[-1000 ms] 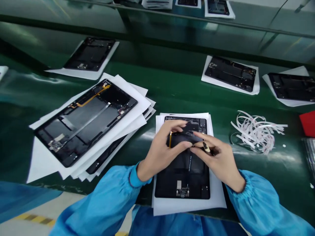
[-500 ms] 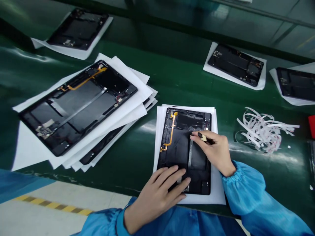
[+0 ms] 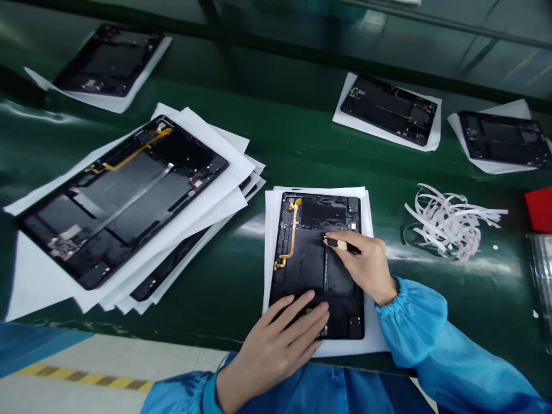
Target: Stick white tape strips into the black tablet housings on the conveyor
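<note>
A black tablet housing (image 3: 307,261) lies on white sheets on the bench before me, an orange flex cable (image 3: 294,233) along its left side. My left hand (image 3: 280,345) rests on the housing's lower part, fingers stretched out and holding nothing. Over the upper middle of the housing, my right hand (image 3: 366,259) pinches a small black-and-cream tool (image 3: 340,245), whose exact kind I cannot make out. Its tip is by the top end of a thin flat strip (image 3: 326,267) that runs down the housing. The fingers partly cover the tool.
At left, more tablet housings (image 3: 129,195) are stacked between white sheets. Others lie at the back left (image 3: 114,60), the back right (image 3: 390,109) and the far right (image 3: 502,138). A tangle of white strips (image 3: 451,224) and a red object (image 3: 539,210) are on the right.
The whole view has shifted, so most things sit further left. The tool in my right hand now lies flatter and shows more. My left hand stays on the housing.
</note>
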Motion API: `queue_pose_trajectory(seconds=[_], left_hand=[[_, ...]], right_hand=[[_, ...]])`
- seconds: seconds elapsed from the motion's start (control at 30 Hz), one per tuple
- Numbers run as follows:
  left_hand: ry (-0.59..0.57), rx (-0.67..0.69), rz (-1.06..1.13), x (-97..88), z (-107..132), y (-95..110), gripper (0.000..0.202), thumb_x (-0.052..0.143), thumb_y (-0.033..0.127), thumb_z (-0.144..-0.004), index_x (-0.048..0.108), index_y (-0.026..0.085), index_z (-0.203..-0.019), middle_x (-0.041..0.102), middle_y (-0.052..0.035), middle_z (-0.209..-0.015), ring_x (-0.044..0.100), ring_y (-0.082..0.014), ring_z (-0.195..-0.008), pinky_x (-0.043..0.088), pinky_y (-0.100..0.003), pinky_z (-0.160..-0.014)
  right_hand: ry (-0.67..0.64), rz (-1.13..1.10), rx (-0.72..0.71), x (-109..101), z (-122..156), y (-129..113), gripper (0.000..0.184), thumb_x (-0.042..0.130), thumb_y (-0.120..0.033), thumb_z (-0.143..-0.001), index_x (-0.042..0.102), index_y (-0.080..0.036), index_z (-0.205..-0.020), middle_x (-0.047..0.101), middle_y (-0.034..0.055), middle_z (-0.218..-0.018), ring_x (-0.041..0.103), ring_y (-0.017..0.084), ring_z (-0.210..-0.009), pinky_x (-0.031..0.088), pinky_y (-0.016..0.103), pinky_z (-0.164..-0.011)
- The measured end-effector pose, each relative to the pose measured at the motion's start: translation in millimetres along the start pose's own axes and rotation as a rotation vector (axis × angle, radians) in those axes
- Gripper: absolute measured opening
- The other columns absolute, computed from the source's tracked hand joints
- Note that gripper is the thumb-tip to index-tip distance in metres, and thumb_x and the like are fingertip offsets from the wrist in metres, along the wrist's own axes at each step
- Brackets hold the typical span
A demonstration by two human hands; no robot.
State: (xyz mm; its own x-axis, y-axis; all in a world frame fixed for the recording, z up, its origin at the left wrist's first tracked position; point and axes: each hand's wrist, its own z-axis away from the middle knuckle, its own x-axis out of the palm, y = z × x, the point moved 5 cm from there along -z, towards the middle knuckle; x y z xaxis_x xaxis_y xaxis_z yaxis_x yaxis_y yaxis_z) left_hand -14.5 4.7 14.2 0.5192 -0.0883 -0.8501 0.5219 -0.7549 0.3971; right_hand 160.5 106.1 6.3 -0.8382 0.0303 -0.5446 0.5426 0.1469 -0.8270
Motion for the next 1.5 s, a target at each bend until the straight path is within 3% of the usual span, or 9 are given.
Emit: queue_pose_trajectory(seconds=[0.27,0.5,0.67,0.83,0.93,1.1,1.5], left_hand=[[-0.022,-0.008,-0.021,1.2,-1,0,0.027,0.061,0.029,-0.095,0.070,0.018,-0.117,0.072,-0.0023,-0.121,0.055,-0.0199,-0.128,0.026,-0.034,-0.118],[-0.036,-0.022,-0.053,6.1,-2,-1,0.027,0.052,0.033,-0.098,0.071,0.016,-0.107,0.068,-0.0021,-0.129,0.052,-0.0226,-0.129,0.014,-0.036,-0.123],[-0.059,-0.026,-0.083,8.4,-2,-1,0.028,0.052,0.037,-0.097,0.070,0.017,-0.106,0.067,-0.0036,-0.130,0.048,-0.0230,-0.134,0.015,-0.038,-0.123],[-0.052,-0.018,-0.081,9.5,-1,-1,0.028,0.053,0.038,-0.097,0.070,0.018,-0.106,0.066,-0.0044,-0.130,0.049,-0.0223,-0.134,0.017,-0.038,-0.123],[-0.042,-0.022,-0.058,8.7,-2,-1,0.029,0.051,0.037,-0.098,0.071,0.017,-0.105,0.067,-0.0035,-0.130,0.050,-0.0217,-0.132,0.015,-0.036,-0.123],[-0.042,-0.036,-0.040,8.7,-4,-2,0.028,0.051,0.036,-0.098,0.071,0.017,-0.104,0.067,-0.0026,-0.130,0.050,-0.0213,-0.131,0.013,-0.036,-0.124],[-0.002,-0.043,-0.022,9.0,-1,-2,0.028,0.053,0.036,-0.097,0.072,0.017,-0.102,0.068,-0.0022,-0.128,0.050,-0.0217,-0.132,0.013,-0.036,-0.123]], right_hand=[[0.014,0.023,-0.015,-1,-2,-5,0.032,0.057,-0.007,-0.082,0.078,-0.027,-0.097,0.079,-0.0014,-0.097,0.076,0.020,-0.090,0.063,0.032,-0.085],[-0.006,0.037,-0.006,0,-2,-4,0.031,0.057,-0.008,-0.083,0.077,-0.026,-0.099,0.079,-0.0013,-0.099,0.076,0.019,-0.091,0.062,0.031,-0.087],[-0.036,-0.019,-0.006,0,-1,-5,0.033,0.057,-0.011,-0.087,0.073,-0.026,-0.111,0.077,0.0000,-0.106,0.074,0.019,-0.098,0.060,0.031,-0.091],[-0.008,-0.010,-0.058,-4,0,-11,0.026,0.055,-0.012,-0.088,0.074,-0.026,-0.099,0.078,0.0011,-0.098,0.075,0.019,-0.091,0.060,0.031,-0.086],[0.001,0.006,-0.121,-4,0,-14,0.030,0.050,-0.010,-0.089,0.072,-0.025,-0.102,0.076,0.0038,-0.107,0.072,0.020,-0.101,0.058,0.034,-0.092],[0.021,0.035,-0.095,-2,0,-6,0.028,0.050,-0.008,-0.088,0.070,-0.024,-0.100,0.062,0.0070,-0.135,0.065,0.022,-0.117,0.055,0.038,-0.099],[0.016,0.034,-0.129,0,-2,-1,0.040,0.046,0.000,-0.080,0.068,-0.022,-0.105,0.061,0.0072,-0.135,0.064,0.020,-0.117,0.054,0.035,-0.100]])
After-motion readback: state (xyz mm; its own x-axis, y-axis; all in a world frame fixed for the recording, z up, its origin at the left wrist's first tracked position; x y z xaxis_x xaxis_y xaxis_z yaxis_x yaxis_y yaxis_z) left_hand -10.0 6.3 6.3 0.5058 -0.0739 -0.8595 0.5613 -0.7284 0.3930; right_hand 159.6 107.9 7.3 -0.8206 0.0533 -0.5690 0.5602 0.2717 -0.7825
